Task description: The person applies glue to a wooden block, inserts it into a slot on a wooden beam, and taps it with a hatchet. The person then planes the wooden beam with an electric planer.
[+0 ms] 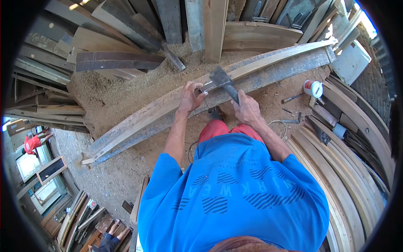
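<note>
My right hand (247, 110) is wrapped round the handle of a hammer (221, 77), whose dark head is over the long wooden beam (147, 116). To its left, my left hand (191, 97) grips a small metal tool (206, 87) at the beam, close to the hammer head. The tool's exact shape is hard to make out. The beam lies across a long grey, worn support (273, 74), running from lower left to upper right. Below my hands, a dark object (214, 113) is by my knees, partly hidden.
Sawdust (121, 101) covers the ground beyond the beam. Boards lean at the top and left. Curved planks (336, 168) are stacked at right, near a white tub (313, 88). A person in red (32, 144) is far left; another person (110, 242) is at the bottom left.
</note>
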